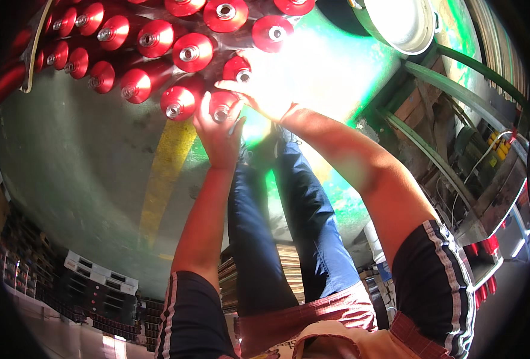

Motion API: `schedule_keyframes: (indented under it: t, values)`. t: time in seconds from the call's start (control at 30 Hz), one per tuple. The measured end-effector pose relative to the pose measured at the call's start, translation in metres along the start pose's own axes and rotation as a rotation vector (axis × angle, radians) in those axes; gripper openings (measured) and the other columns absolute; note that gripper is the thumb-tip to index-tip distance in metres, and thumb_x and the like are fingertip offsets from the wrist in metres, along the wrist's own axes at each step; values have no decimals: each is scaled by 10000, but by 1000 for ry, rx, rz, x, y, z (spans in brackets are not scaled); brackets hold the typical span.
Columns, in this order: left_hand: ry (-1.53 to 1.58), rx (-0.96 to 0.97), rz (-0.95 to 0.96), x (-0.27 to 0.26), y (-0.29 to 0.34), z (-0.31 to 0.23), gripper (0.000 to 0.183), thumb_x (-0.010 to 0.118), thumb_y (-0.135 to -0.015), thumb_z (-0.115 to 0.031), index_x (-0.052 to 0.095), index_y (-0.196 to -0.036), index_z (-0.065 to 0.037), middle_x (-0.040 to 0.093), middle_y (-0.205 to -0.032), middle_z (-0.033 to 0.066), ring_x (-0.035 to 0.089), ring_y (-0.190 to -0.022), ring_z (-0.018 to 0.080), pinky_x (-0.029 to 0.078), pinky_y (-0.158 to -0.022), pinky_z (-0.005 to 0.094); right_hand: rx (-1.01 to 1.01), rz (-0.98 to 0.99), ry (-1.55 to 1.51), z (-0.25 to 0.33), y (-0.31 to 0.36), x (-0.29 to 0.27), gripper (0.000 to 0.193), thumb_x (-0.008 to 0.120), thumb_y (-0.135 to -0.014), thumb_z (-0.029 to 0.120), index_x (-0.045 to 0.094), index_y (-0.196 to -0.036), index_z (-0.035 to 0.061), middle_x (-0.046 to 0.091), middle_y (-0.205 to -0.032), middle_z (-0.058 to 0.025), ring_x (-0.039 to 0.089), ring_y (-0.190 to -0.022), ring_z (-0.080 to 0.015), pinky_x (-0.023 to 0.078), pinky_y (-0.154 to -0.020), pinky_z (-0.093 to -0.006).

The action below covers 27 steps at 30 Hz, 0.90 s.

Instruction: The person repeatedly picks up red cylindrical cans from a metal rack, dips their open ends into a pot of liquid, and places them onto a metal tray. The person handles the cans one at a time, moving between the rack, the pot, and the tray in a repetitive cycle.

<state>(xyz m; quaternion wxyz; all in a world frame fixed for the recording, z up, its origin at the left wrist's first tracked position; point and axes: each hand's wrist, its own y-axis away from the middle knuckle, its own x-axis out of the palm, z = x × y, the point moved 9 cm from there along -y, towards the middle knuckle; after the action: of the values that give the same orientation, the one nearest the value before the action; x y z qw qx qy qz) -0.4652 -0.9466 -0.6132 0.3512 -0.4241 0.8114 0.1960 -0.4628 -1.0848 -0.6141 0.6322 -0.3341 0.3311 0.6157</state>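
Observation:
Several red metal cylinders with bare metal necks, like fire extinguisher bodies, stand close together on the floor. My left hand [218, 133] is closed around the upper part of the nearest red cylinder [221, 100], fingers on one side and thumb on the other. Strong glare washes out much of my right hand [264, 96]. It is at a second red cylinder [237, 66] just beyond, with fingers at its far side and the thumb stretched between the two cylinders. Another red cylinder [178, 100] stands to the left of my left hand.
A pale round pot [406, 27] sits at the far right near a green metal frame [426, 143]. A yellow stripe [164, 170] runs along the green floor [91, 173]. Behind my legs lies a stack of flat boards [290, 269]. Bright sunlight hides part of the floor.

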Motion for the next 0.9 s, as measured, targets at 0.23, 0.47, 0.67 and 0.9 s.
schedule_keyframes:
  t: [0.23,0.47,0.67,0.9]
  values:
    - [16,-47,-24,-11,-1,1,343,803,-732,-231,762,-1072,-216,498,-1391,169,503,-1203,385,414,-1024,443,12,25,-81,-9,37,9,491,697,-810,199,645,-1291,285,606,-1156,-147,583,-1046,-339,487,-906,-475]
    - [350,-104,197,-101,29,-36,446,828,-696,-114,731,-1130,-86,543,-1360,165,564,-1178,339,467,-999,418,368,222,-116,22,128,-128,516,662,-876,242,573,-1380,175,616,-989,-95,583,-920,-249,495,-795,-402]
    - [1095,-438,308,-203,-11,-112,594,590,-886,18,406,-1447,76,532,-1384,175,546,-1249,252,431,-1068,422,929,-475,-348,41,229,-339,541,664,-887,161,541,-1411,119,533,-1311,-163,498,-1233,-275,420,-1039,-381]
    - [1964,-337,610,-178,-116,-280,562,428,-999,-451,413,-1477,-157,487,-1454,97,434,-1363,331,358,-1129,539,447,-1090,-1826,49,195,-467,633,628,-936,327,372,-1450,60,541,-1327,-137,591,-1137,-259,549,-851,-378]
